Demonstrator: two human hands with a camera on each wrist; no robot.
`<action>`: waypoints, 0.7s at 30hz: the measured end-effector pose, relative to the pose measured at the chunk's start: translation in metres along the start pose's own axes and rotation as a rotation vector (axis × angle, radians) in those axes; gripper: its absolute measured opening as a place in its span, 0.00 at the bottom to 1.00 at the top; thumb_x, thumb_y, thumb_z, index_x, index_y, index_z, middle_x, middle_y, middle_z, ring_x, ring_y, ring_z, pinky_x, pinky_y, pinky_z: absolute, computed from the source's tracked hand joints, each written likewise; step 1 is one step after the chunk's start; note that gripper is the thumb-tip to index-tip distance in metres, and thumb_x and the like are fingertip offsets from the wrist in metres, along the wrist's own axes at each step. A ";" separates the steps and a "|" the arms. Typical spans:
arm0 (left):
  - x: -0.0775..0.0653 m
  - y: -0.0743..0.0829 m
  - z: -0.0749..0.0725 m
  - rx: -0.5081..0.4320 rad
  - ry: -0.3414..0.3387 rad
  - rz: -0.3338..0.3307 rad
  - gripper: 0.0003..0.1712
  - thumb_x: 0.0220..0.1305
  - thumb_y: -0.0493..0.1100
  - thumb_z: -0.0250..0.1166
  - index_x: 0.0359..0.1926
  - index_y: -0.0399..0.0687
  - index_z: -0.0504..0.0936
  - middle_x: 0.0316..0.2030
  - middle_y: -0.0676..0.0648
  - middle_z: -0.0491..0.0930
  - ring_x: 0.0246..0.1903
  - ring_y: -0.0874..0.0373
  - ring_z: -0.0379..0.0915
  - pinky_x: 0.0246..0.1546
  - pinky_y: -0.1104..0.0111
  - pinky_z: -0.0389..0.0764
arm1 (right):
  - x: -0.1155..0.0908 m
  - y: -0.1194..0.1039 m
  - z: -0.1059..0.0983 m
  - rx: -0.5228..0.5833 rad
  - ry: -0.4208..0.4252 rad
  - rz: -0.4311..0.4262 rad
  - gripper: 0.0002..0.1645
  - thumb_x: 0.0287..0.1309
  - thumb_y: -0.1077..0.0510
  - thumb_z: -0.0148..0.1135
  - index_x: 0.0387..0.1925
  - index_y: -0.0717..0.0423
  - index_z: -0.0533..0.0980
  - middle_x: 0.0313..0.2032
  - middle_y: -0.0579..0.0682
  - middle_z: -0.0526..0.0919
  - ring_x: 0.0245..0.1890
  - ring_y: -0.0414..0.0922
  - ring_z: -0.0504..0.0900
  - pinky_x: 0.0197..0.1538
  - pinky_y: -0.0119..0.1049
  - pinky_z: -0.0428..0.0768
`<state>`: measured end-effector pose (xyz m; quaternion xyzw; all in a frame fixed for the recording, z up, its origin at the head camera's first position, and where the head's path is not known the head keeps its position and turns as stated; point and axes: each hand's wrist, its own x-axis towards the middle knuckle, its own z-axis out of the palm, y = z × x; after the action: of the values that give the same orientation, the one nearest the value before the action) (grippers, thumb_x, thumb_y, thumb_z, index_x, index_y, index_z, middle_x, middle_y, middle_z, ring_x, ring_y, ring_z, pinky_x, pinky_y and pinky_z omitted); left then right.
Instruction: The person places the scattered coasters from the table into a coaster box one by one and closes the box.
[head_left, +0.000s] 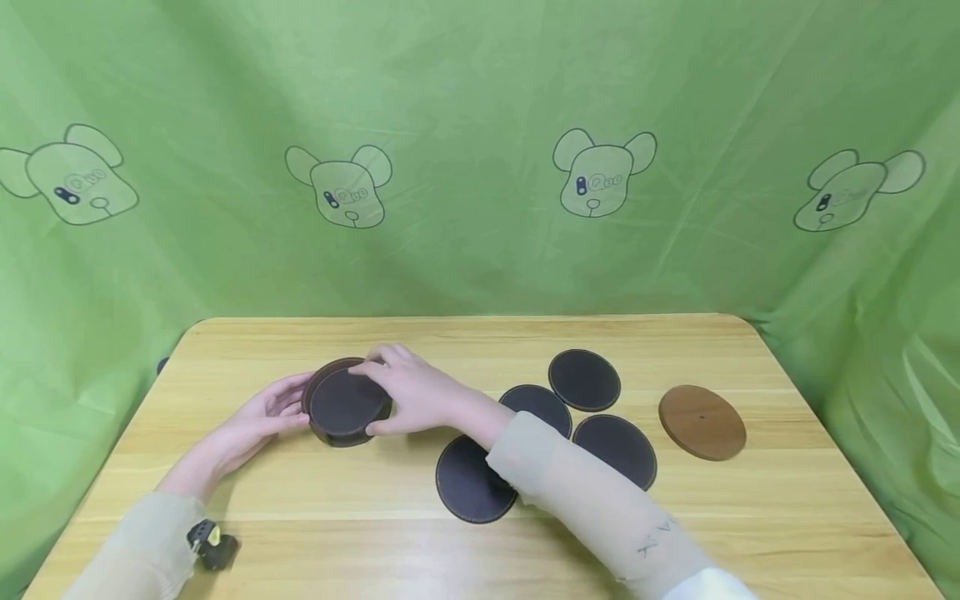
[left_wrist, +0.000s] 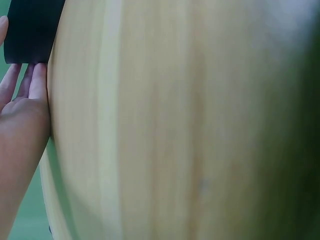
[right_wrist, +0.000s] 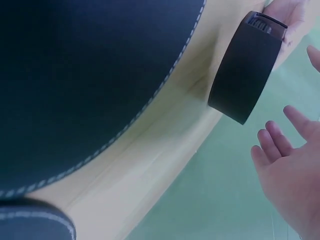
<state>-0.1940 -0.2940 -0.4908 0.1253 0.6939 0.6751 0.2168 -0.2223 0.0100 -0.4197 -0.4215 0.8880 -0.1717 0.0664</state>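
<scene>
A round dark coaster holder (head_left: 347, 439) with a brown inner wall stands at the left of the table, a black coaster (head_left: 347, 404) lying within its rim. My left hand (head_left: 258, 417) holds the holder from the left, thumb in front and fingers round the back. Over the holder's right side reaches my right hand (head_left: 416, 392), thumb and fingers spread across the coaster's edge. In the right wrist view that hand (right_wrist: 295, 160) shows apart from the holder (right_wrist: 245, 70), with nothing between its fingers. The left wrist view catches the holder's dark wall (left_wrist: 32, 32) against the left fingertips.
Several black stitched coasters lie right of the holder, among them a front one (head_left: 472, 483) partly under my right forearm and a back one (head_left: 585, 380). Farther right is a brown disc (head_left: 702, 422). A green curtain (head_left: 480, 267) hangs behind the wooden table (head_left: 360, 550).
</scene>
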 end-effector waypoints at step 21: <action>0.001 -0.003 -0.002 -0.013 -0.003 0.018 0.45 0.73 0.29 0.62 0.81 0.28 0.48 0.63 0.69 0.76 0.63 0.77 0.75 0.65 0.84 0.75 | -0.054 0.012 -0.013 0.058 -0.033 -0.062 0.51 0.58 0.47 0.78 0.79 0.50 0.66 0.69 0.54 0.70 0.70 0.50 0.69 0.75 0.44 0.76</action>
<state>-0.1955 -0.2952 -0.4944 0.1314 0.6878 0.6815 0.2126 -0.1996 0.0618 -0.4136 -0.4496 0.8679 -0.1921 0.0880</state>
